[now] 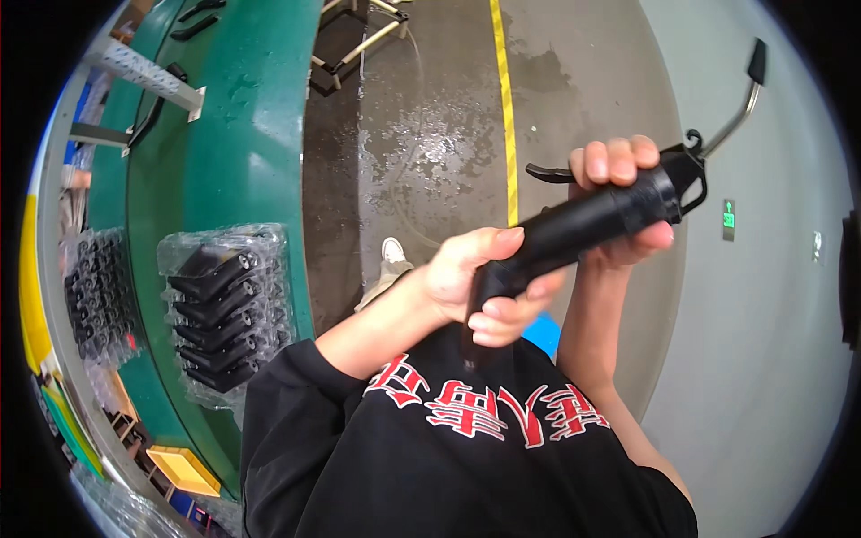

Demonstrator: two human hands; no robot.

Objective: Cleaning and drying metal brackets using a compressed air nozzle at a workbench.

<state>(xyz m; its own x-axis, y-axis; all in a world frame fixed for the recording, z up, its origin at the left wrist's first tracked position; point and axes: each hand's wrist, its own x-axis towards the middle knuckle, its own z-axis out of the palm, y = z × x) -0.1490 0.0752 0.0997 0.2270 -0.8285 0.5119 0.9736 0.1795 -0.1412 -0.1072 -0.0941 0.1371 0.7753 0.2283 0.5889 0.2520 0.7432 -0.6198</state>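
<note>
Apparently mid-handling, clasping a black tube [574, 222] with left hand [459, 262] around its bend and right hand [619, 163] near the metal nozzle [738, 120], probably calling next for steady support.

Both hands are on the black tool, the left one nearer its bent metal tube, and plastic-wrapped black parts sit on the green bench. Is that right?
No: in the head view, the right hand is nearer the bent metal tube; the left hand grips the angled end of the black tool. The rest stands.
</note>
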